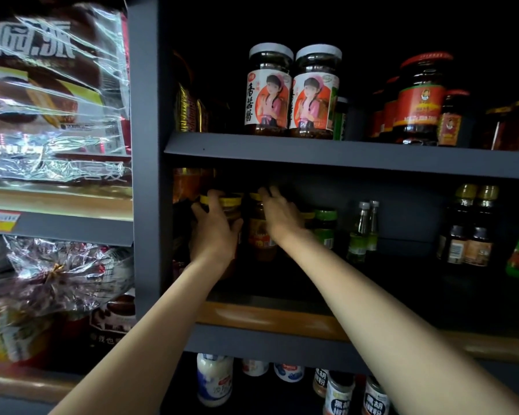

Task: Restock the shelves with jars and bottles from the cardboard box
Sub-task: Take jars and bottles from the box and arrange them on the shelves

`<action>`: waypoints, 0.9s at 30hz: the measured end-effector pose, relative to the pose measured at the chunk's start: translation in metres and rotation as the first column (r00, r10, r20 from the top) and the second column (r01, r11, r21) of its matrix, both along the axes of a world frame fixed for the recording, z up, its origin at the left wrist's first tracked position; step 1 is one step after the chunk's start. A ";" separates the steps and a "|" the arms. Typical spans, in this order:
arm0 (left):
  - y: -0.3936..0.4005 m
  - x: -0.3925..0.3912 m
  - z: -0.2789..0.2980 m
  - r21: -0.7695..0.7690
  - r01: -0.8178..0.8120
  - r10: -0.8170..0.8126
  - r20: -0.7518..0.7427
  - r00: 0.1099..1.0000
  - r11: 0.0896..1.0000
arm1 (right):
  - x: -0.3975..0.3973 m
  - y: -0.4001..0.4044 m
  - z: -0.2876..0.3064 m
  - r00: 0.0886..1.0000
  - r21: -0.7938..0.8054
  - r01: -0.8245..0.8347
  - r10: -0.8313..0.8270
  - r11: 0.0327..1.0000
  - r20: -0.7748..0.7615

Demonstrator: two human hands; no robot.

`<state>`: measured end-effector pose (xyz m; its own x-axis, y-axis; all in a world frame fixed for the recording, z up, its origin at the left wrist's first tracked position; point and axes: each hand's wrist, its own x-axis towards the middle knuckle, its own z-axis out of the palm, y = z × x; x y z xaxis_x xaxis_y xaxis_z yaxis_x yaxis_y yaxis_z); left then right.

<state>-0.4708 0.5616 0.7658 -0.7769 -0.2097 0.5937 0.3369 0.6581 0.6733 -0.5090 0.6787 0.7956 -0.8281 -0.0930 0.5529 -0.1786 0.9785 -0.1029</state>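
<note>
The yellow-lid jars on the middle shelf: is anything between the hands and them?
Nothing visible. The left hand already grips one yellow-lid jar, and the right hand rests on the neighbouring jar. A green-lid jar stands just right of them.

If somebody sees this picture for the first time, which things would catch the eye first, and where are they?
First, the two bare arms reaching into the middle shelf: the left hand grips a yellow-lidded jar, and the right hand rests on a second yellow-lidded jar beside it. Next, the two white-capped jars with a girl on the label, side by side at the upper shelf's front edge. At far left, shiny plastic-wrapped packages catch the light.
</note>
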 end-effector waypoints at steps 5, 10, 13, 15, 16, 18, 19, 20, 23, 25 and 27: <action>0.000 0.001 -0.001 -0.013 -0.004 0.004 -0.017 1.000 1.000 | -0.018 0.006 0.003 0.999 0.090 0.039 -0.040 0.995 0.007; -0.005 0.000 -0.001 -0.003 0.051 -0.051 -0.031 0.998 0.999 | -0.026 0.008 -0.002 0.997 0.155 0.069 -0.072 0.986 0.017; -0.010 0.005 -0.001 0.061 0.127 -0.126 -0.018 0.992 0.990 | -0.013 0.004 0.003 0.998 -0.001 -0.051 0.051 0.999 -0.031; -0.013 0.009 0.000 0.034 0.121 -0.121 0.023 0.992 0.992 | 0.002 0.002 0.008 0.989 -0.179 -0.149 0.147 0.972 -0.028; -0.013 0.012 0.001 -0.004 0.105 -0.105 0.033 0.994 0.994 | 0.010 0.001 0.010 0.977 -0.226 -0.206 0.215 0.952 0.013; -0.010 0.016 0.000 -0.071 0.094 -0.093 0.012 0.996 0.993 | 0.024 0.004 0.011 0.910 -0.303 -0.337 0.392 0.891 0.140; -0.007 0.018 0.000 -0.085 0.104 -0.105 -0.004 0.994 0.991 | 0.030 0.007 0.010 0.873 -0.322 -0.375 0.448 0.869 0.192; -0.005 0.018 -0.001 -0.086 0.123 -0.124 -0.004 0.992 0.989 | 0.034 0.009 0.008 0.859 -0.308 -0.388 0.462 0.869 0.220; -0.003 0.010 0.002 -0.047 0.227 -0.225 0.049 0.973 0.973 | 0.035 0.016 0.007 0.912 -0.231 -0.345 0.382 0.910 0.146; -0.005 0.003 0.004 -0.047 0.350 -0.341 0.138 0.930 0.936 | 0.031 0.020 0.010 0.940 -0.195 -0.302 0.325 0.933 0.100; -0.006 -0.002 0.002 -0.129 0.459 -0.417 0.258 0.871 0.879 | 0.029 0.026 0.015 0.949 -0.176 -0.265 0.288 0.948 0.127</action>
